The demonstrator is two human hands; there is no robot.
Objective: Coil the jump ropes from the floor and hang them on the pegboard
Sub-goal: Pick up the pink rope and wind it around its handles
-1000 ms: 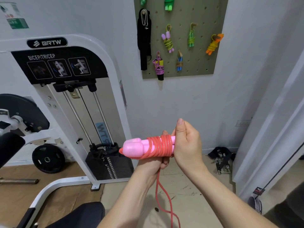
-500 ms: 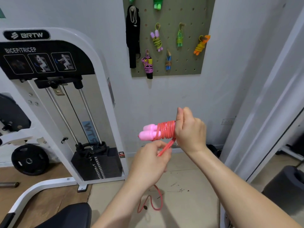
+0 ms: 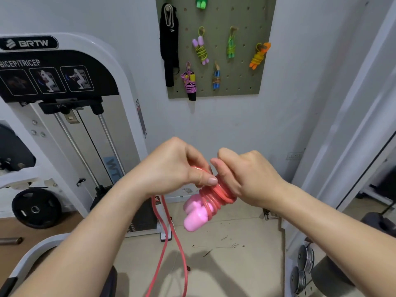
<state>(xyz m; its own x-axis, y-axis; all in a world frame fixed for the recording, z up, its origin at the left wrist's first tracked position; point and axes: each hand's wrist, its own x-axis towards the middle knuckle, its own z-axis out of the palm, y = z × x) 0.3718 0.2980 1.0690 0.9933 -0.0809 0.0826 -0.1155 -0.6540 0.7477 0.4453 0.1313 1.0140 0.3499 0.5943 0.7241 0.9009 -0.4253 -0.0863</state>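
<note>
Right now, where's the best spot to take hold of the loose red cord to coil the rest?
Pinch the loose cord just below the left hand, coming from the left. There it hangs free toward the floor, clear of the pink handles jutting down-left from the coil. The right hand grips the coil's other end, so that side is blocked.

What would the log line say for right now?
step: coiling | right hand: grips pink handles | left hand: pinches red rope | pegboard: not hung yet
</note>
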